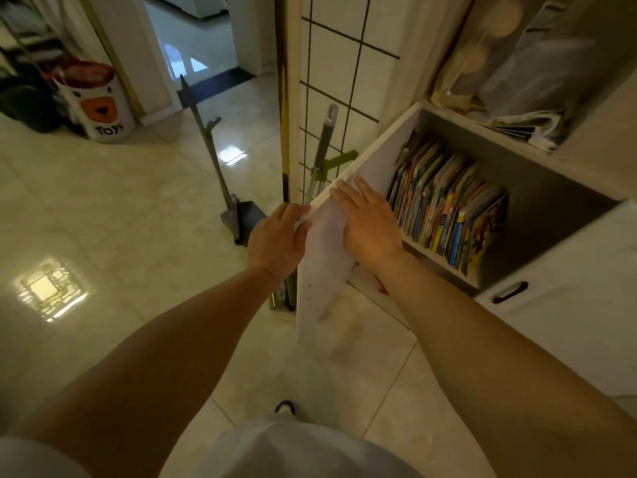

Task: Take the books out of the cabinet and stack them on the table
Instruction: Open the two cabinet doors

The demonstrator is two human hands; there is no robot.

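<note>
Gripping the open cabinet door [322,257] with left hand [275,241], right hand [367,222] flat on it, beside books [448,201] packed upright in the cabinet [537,181].

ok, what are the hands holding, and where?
The white cabinet door, open: left hand grips its outer edge, right hand lies flat on its inner face.

**One head cam, looking down**

Just the one wide-angle view, worn on the head, tilted forward and down. Both forearms reach up from the bottom edge; the cabinet [406,146] sits close, right of frame, and floor [103,208] fills the left.
</note>
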